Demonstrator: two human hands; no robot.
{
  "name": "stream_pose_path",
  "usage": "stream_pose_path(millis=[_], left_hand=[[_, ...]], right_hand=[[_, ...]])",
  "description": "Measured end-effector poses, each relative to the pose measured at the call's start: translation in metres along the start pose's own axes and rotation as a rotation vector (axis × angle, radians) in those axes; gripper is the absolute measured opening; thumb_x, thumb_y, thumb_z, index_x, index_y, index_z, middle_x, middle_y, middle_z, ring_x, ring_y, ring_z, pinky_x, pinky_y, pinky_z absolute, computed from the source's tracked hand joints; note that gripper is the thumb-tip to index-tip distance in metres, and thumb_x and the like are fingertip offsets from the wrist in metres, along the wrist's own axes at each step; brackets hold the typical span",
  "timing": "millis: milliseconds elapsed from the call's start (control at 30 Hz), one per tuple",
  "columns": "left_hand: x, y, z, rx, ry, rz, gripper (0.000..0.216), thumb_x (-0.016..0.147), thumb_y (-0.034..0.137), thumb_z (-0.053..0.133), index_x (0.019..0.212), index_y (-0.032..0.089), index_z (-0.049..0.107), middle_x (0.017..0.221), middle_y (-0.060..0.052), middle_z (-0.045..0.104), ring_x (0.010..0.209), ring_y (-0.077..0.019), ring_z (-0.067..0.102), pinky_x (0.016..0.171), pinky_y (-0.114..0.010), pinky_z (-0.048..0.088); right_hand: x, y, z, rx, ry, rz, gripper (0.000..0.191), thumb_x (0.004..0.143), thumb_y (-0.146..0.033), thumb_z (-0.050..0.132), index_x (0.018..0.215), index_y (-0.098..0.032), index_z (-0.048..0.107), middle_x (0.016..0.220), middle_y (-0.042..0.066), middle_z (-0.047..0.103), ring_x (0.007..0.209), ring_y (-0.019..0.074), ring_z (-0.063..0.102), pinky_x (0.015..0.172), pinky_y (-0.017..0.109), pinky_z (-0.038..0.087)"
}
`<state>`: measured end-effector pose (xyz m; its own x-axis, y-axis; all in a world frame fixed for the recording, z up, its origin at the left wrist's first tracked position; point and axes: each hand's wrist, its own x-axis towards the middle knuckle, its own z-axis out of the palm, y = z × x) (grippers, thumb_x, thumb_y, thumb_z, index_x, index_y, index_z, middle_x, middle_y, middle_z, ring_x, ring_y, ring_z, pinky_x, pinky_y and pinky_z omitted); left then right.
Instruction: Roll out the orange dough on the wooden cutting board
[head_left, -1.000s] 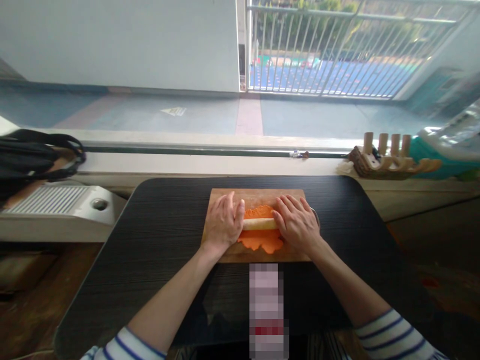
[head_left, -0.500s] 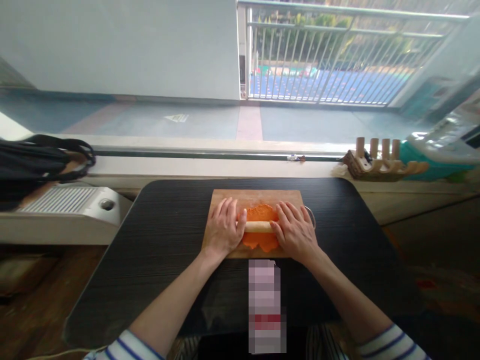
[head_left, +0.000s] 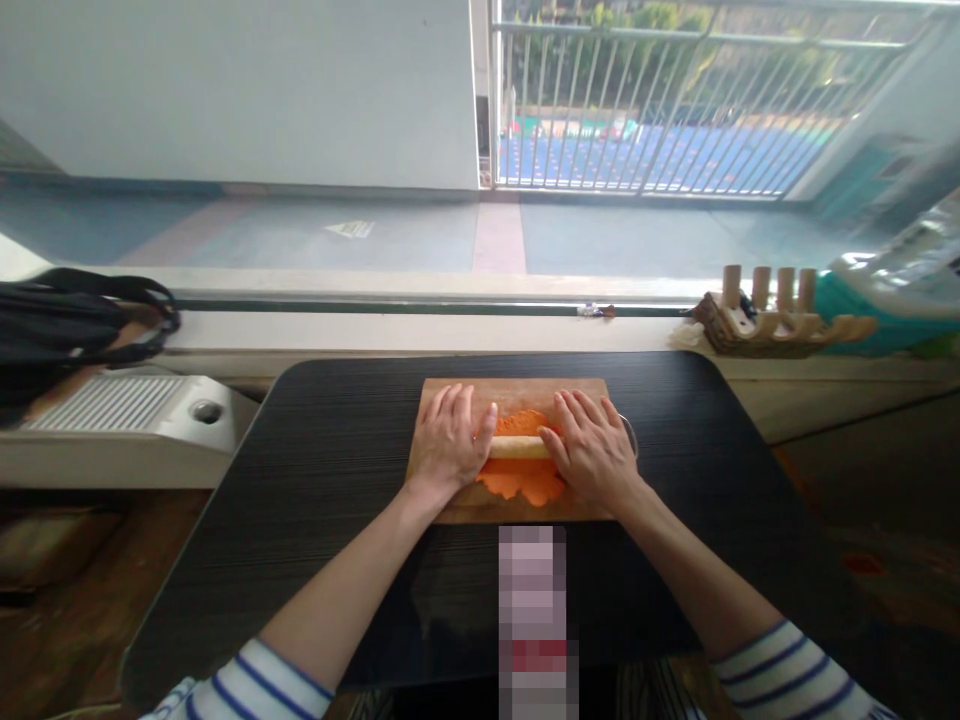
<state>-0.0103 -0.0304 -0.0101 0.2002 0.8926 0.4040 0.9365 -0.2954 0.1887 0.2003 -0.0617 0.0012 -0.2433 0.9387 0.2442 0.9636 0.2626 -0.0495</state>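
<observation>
A pale wooden rolling pin (head_left: pixel 519 447) lies across a flat piece of orange dough (head_left: pixel 523 483) on a wooden board (head_left: pixel 517 392). My left hand (head_left: pixel 448 440) rests palm down on the pin's left end, fingers stretched forward. On the pin's right end my right hand (head_left: pixel 596 447) lies the same way, fingers flat and slightly spread. Both hands hide the ends of the pin. The board sits in the far middle of a dark table (head_left: pixel 337 450).
A window sill runs behind the table. A black bag (head_left: pixel 67 320) and a white ribbed appliance (head_left: pixel 112 410) are at the left. A wooden peg rack (head_left: pixel 772 322) and a teal object (head_left: pixel 892 325) sit on the sill at the right.
Both hands and the rolling pin have shifted slightly back and forth over the orange dough. The camera has also bobbed a little.
</observation>
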Motion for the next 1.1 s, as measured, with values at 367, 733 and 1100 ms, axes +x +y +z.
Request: stream_pose_path(millis=[367,733,1100], left_hand=[[0.041,-0.003,0.007,-0.017,-0.032,-0.057,0.06,0.095,0.052,0.024,0.118,0.007,0.057,0.117,-0.018,0.064,0.116,-0.029,0.054,0.098,-0.044,0.042],[0.004,-0.002,0.003,0.027,-0.013,0.057,0.059,0.094,0.05,0.029,0.121,0.007,0.058,0.124,-0.02,0.06,0.121,-0.0308,0.051,0.103,-0.045,0.039],[-0.033,0.002,-0.013,0.029,-0.045,0.089,0.062,0.094,0.052,0.03,0.126,0.005,0.055,0.134,-0.02,0.054,0.128,-0.032,0.044,0.108,-0.046,0.033]], right_hand=[[0.035,0.006,0.001,0.017,-0.08,0.076,0.055,0.099,-0.047,0.023,0.134,-0.013,0.049,0.139,0.014,0.052,0.133,0.0276,0.039,0.107,0.049,0.026],[-0.012,-0.011,0.0,0.027,-0.006,0.032,0.059,0.098,-0.047,0.026,0.138,-0.008,0.044,0.143,0.016,0.046,0.136,0.0267,0.035,0.113,0.05,0.019],[-0.048,-0.01,-0.011,0.107,-0.028,-0.132,0.069,0.093,-0.055,0.037,0.146,-0.011,0.032,0.152,0.013,0.033,0.142,0.0246,0.024,0.116,0.047,0.016]])
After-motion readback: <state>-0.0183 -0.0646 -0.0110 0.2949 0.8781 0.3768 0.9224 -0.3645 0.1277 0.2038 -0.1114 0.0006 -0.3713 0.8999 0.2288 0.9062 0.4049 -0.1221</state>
